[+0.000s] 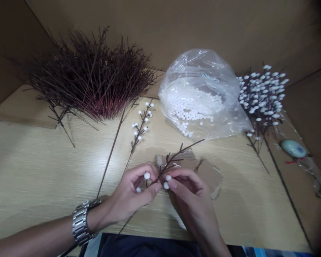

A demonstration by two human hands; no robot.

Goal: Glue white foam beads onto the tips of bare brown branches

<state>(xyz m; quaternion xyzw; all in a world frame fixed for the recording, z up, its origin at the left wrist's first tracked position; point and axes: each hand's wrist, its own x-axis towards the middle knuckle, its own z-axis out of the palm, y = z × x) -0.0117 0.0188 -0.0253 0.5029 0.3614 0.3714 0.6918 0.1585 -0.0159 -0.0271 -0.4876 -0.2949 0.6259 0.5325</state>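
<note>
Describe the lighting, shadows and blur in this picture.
Head view: pale glare on the table left of centre; highlights on the plastic bag; soft shadow beside the right hand; the brown branch pile softens toward its left edge; darkness swallows the far right corners.

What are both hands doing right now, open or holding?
Left hand: closed, holding the dark twig.
Right hand: closed, pinching at a white ball beside the twig.

This looks like a small craft workshop: brown leafless twigs heap upper left, a clear plastic bag of white beads upper centre.
</note>
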